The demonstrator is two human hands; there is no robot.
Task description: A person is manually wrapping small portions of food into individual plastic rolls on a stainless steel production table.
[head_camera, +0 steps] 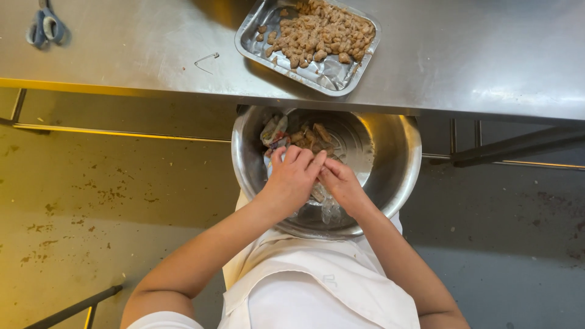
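Note:
My left hand and my right hand meet over a large steel bowl held against my lap, below the table edge. Both hands have their fingers pinched together on a small brown piece of food where the fingertips touch. Under them lies crumpled clear plastic wrap. Several more brown pieces and a scrap of coloured packaging rest at the bowl's far side. A metal tray heaped with small brown peeled pieces sits on the steel table just beyond the bowl.
The steel table spans the top of the view. Blue-handled scissors lie at its far left, and a bent wire clip lies left of the tray. Stained floor shows on both sides, with table crossbars.

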